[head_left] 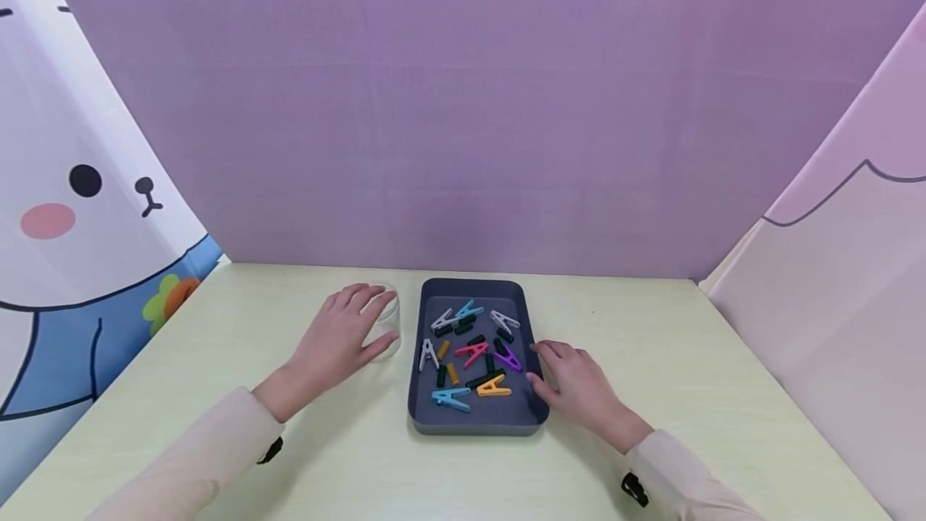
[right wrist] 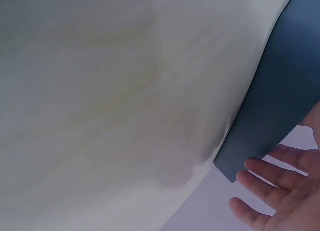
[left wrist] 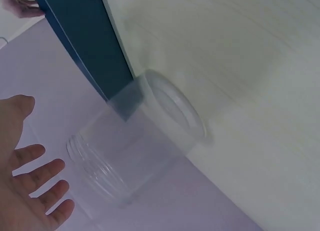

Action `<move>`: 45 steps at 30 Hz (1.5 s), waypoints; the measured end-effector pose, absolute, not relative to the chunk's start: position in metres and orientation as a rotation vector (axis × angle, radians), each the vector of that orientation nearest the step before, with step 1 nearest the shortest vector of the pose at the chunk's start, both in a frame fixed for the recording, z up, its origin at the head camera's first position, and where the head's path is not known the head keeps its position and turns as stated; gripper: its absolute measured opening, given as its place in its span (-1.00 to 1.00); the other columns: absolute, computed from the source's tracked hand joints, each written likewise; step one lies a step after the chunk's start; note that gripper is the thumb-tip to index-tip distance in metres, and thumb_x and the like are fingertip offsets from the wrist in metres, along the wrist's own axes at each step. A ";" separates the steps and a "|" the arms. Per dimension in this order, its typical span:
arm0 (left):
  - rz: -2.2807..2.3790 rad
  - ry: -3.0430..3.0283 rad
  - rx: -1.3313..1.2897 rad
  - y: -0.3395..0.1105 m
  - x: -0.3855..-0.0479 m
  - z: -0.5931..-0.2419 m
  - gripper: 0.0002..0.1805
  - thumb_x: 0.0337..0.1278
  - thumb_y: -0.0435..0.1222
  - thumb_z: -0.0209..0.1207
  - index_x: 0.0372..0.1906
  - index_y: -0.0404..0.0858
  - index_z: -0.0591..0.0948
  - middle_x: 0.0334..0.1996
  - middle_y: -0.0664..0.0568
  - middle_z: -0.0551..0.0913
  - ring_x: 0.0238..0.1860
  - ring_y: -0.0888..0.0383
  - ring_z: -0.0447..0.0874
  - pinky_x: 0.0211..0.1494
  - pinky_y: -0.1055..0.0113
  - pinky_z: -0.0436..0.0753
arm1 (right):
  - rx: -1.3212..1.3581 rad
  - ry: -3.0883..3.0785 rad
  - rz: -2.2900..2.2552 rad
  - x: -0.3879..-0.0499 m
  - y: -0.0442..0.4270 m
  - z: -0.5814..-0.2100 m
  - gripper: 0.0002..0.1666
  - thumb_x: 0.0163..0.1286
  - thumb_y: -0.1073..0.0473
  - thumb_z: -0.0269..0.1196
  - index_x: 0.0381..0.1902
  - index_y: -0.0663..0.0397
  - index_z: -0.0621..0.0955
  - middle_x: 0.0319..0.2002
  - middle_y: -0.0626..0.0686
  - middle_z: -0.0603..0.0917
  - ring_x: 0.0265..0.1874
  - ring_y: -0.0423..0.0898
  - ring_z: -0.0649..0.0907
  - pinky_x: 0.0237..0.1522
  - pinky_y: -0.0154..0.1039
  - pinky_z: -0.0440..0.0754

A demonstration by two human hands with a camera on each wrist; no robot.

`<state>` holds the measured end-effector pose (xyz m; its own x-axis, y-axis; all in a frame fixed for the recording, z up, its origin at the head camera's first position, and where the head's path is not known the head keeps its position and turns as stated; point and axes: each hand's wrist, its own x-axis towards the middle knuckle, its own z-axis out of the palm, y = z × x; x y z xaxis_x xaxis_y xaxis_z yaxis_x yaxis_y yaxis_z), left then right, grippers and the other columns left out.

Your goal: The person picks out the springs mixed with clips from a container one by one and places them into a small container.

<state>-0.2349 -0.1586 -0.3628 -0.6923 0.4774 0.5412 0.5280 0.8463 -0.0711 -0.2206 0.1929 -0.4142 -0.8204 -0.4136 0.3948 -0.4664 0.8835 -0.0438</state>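
Observation:
A clear jar (head_left: 392, 320) stands upright on the table, left of a dark grey tray (head_left: 481, 428). My left hand (head_left: 329, 348) hovers at the jar's mouth with spread fingers; in the left wrist view this hand (left wrist: 32, 191) is apart from the jar (left wrist: 145, 146). Along the tray's right side is my right hand (head_left: 582, 392). Its loosely bent fingers (right wrist: 265, 191) lie close to the tray wall (right wrist: 270, 91) in the right wrist view; whether they touch it I cannot tell. Inside the tray lie plastic clothespins, among them a red one (head_left: 473, 352) and a purple one (head_left: 510, 358).
Several dark green ridged cylinders (head_left: 441, 376) and a few mustard ones (head_left: 452, 374) are mixed among the clothespins. The pale tabletop (head_left: 651, 328) ends at a purple backdrop (head_left: 492, 143). Printed cartoon cloth (head_left: 87, 264) borders the left side.

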 end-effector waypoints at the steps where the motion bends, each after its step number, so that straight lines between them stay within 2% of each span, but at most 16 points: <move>1: -0.113 -2.460 -0.743 -0.156 -0.235 -0.364 -0.39 0.03 0.02 0.18 0.17 -0.20 0.42 0.08 -0.09 0.50 0.13 -0.08 0.38 0.14 -0.01 0.37 | 0.649 -2.678 0.201 -0.220 0.193 -0.414 -0.50 0.16 -0.04 0.23 -0.01 0.11 0.54 -0.05 0.09 0.62 -0.03 0.03 0.59 -0.07 0.01 0.52; 6: -0.061 -2.455 -0.786 -0.146 -0.234 -0.366 -0.41 0.02 0.04 0.18 0.12 -0.19 0.46 0.04 -0.06 0.52 0.11 -0.05 0.40 0.19 0.01 0.35 | 0.650 -2.702 0.216 -0.219 0.191 -0.415 -0.54 0.16 -0.01 0.23 -0.03 0.11 0.56 -0.05 0.09 0.62 -0.03 0.03 0.59 -0.06 0.01 0.52; 27: -0.067 -2.550 -1.071 -0.105 -0.239 -0.383 -0.54 0.02 -0.05 0.21 0.02 -0.18 0.52 -0.06 0.00 0.58 -0.02 0.06 0.49 0.06 0.14 0.49 | 0.635 -2.721 0.222 -0.219 0.189 -0.414 -0.57 0.11 0.01 0.27 -0.09 0.10 0.57 -0.09 0.07 0.63 -0.10 0.01 0.61 -0.10 -0.02 0.54; 33: -0.048 -2.656 -1.094 -0.096 -0.241 -0.387 -0.55 0.02 -0.06 0.21 0.01 -0.18 0.53 -0.08 0.01 0.59 -0.06 0.06 0.48 -0.02 0.15 0.48 | 0.645 -2.700 0.235 -0.219 0.190 -0.415 -0.58 0.11 0.03 0.27 -0.09 0.11 0.58 -0.10 0.07 0.64 -0.11 0.01 0.62 -0.12 -0.03 0.54; 45: 0.026 -2.780 -1.121 -0.083 -0.246 -0.396 -0.58 0.06 -0.02 0.18 0.00 -0.12 0.56 -0.07 0.06 0.61 -0.06 0.10 0.48 -0.05 0.18 0.46 | 0.647 -2.683 0.233 -0.219 0.189 -0.415 -0.59 0.10 0.05 0.26 -0.10 0.12 0.58 -0.11 0.08 0.64 -0.13 0.02 0.62 -0.13 -0.02 0.54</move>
